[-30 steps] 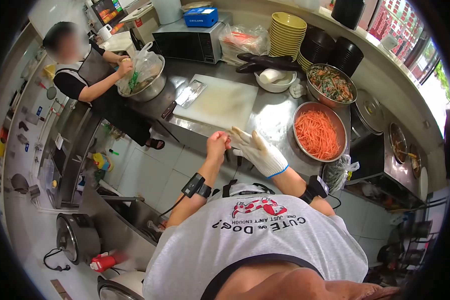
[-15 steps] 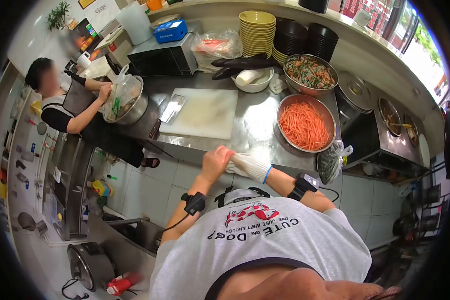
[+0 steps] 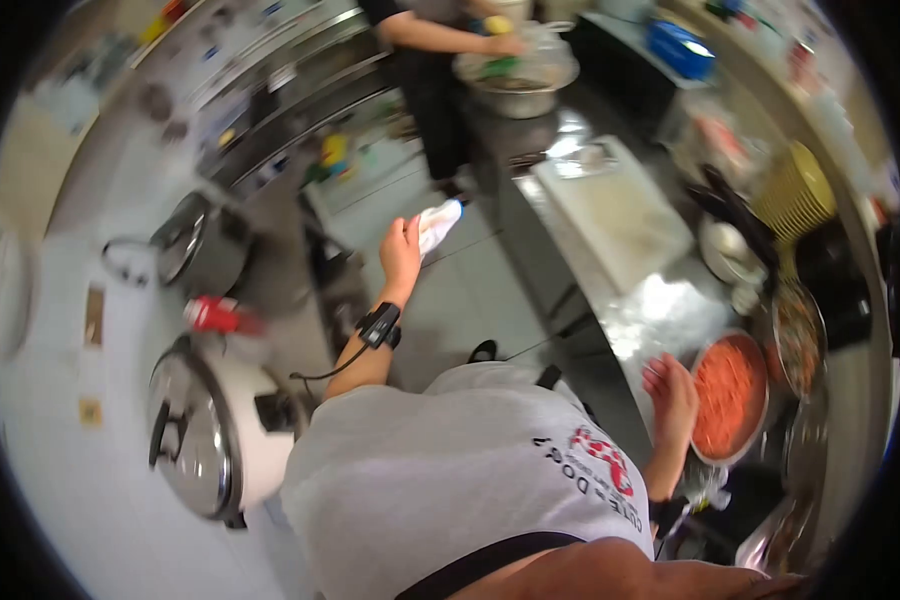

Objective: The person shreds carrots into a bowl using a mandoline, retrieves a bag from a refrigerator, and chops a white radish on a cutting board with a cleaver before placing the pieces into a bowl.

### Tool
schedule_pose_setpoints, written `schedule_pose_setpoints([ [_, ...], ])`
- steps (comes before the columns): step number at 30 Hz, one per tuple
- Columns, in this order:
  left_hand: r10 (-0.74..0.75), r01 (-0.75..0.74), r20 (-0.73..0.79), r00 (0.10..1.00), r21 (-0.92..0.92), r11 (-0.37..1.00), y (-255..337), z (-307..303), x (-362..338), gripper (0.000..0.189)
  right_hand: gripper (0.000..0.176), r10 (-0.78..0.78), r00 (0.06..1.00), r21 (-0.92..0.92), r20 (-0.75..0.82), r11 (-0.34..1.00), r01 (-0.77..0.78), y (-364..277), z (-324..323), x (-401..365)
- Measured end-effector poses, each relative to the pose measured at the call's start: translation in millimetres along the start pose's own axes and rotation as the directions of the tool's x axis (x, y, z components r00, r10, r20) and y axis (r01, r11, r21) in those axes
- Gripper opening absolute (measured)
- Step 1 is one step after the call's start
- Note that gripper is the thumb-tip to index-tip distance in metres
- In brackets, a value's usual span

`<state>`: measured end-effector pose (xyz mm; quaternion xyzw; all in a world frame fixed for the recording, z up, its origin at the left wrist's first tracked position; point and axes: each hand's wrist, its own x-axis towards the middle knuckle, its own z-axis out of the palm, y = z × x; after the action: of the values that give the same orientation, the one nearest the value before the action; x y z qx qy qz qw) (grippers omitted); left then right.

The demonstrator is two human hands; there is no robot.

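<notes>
My left hand, stretched out over the floor, is closed on a crumpled white glove with a trace of blue at its edge. The glove hangs in the air past the fingers. My right hand is bare, with its fingers apart and nothing in it. It hovers by the counter's edge, just left of a metal bowl of shredded carrot. Farther up the steel counter lies a white cutting board, with a cleaver at its far end.
A co-worker stands at the far counter end, hands over a large metal pot. To my left are a big rice cooker, a dark cooker and a red object. Tiled floor lies between the counters.
The view has swung left. The glove has come off my right hand and is now in my left. My hands, together before, are far apart, the left one out over the floor.
</notes>
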<state>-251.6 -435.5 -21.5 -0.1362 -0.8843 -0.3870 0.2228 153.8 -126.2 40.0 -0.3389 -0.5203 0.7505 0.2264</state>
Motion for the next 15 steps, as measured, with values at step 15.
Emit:
schedule_pose_setpoints([
  [15, -0.463, 0.646, -0.541, 0.702, 0.757, 0.096, -214.4, -173.4, -28.5, 0.074, 0.033, 0.193, 0.975, 0.188, 0.109, 0.959, -0.211, 5.4, 75.4, 66.1],
])
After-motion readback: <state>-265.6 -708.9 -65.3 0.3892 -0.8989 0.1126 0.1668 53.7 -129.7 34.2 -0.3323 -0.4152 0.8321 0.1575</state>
